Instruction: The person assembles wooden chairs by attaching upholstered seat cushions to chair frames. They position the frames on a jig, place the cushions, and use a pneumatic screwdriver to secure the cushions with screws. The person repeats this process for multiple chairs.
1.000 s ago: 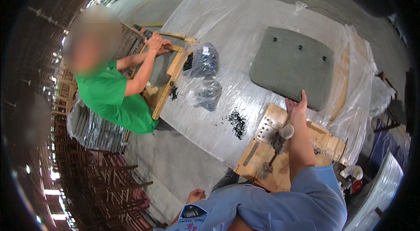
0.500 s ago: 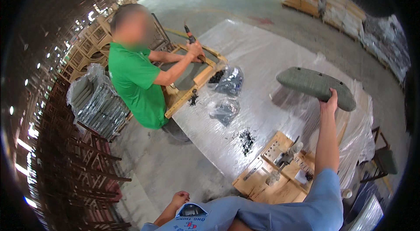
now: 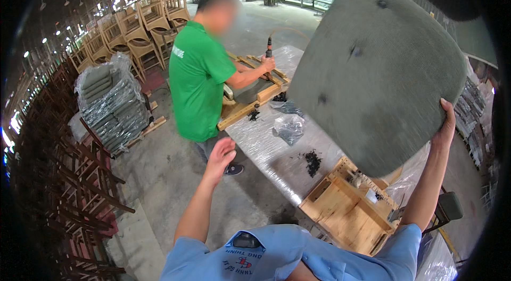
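A grey-green upholstered seat cushion (image 3: 378, 84) with dark tufted spots is raised on edge above the table. My right hand (image 3: 446, 127) grips its lower right edge, thumb on the near face and the other fingers hidden behind it. My left hand (image 3: 220, 157) is lifted in the air left of the table, empty, its fingers loosely bent. Below the cushion, a wooden jig (image 3: 343, 212) rests at the table's near corner. Beside the jig lies a pile of small black screws (image 3: 313, 164).
Across the plastic-covered table (image 3: 255, 150), a person in a green shirt (image 3: 199, 79) holds a power screwdriver (image 3: 269, 49) over a wooden frame (image 3: 242, 113). Clear plastic bags (image 3: 290, 128) lie beside it. Wrapped cushions (image 3: 112, 105) and stacked chairs (image 3: 141, 28) stand at left.
The cushion has swung from nearly edge-on to broad face toward me, held in my right hand. My left hand has risen from near my body. The view has shifted.
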Motion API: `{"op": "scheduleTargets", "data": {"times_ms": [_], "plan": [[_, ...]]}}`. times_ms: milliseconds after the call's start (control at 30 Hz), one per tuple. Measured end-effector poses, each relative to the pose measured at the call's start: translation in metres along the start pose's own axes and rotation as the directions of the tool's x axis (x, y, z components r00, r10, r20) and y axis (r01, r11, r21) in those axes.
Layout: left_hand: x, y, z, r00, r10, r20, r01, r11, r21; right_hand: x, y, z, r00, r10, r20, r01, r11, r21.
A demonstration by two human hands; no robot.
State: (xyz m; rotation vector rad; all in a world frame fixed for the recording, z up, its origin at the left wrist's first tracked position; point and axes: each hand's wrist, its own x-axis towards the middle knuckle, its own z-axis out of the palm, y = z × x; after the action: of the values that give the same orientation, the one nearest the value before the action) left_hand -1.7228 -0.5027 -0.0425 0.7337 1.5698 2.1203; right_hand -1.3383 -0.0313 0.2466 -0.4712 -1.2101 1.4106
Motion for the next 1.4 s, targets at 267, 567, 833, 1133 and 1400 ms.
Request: {"op": "scheduleTargets", "data": {"times_ms": [267,567,833,1133,1400], "plan": [[-0.084,-0.008,0.016,0.833,-0.206,0.514,0.495,0.693,-0.524,-0.201,-0.029,0.136,0.855,0.24,0.46,0.239,0.604,-0.76],[-0.307,-0.128,0.026,0.167,-0.522,0.837,0.948,-0.148,-0.282,-0.242,0.141,0.061,0.65,0.722,0.237,0.274,0.068,-0.959],[-0.331,-0.091,0.056,-0.313,-0.469,0.826,0.909,-0.4,0.117,-0.3,0.236,-0.097,0.672,0.736,-0.076,-0.16,0.044,-0.986],[-0.336,-0.148,0.15,-0.019,-0.675,0.738,0.927,-0.288,-0.24,-0.266,0.277,-0.138,0.776,0.63,-0.025,-0.09,0.072,-0.993],[-0.32,-0.196,0.217,0.052,-0.727,0.684,0.914,-0.242,-0.326,-0.389,0.205,-0.213,0.796,0.378,0.472,0.307,0.42,-0.854]]}}
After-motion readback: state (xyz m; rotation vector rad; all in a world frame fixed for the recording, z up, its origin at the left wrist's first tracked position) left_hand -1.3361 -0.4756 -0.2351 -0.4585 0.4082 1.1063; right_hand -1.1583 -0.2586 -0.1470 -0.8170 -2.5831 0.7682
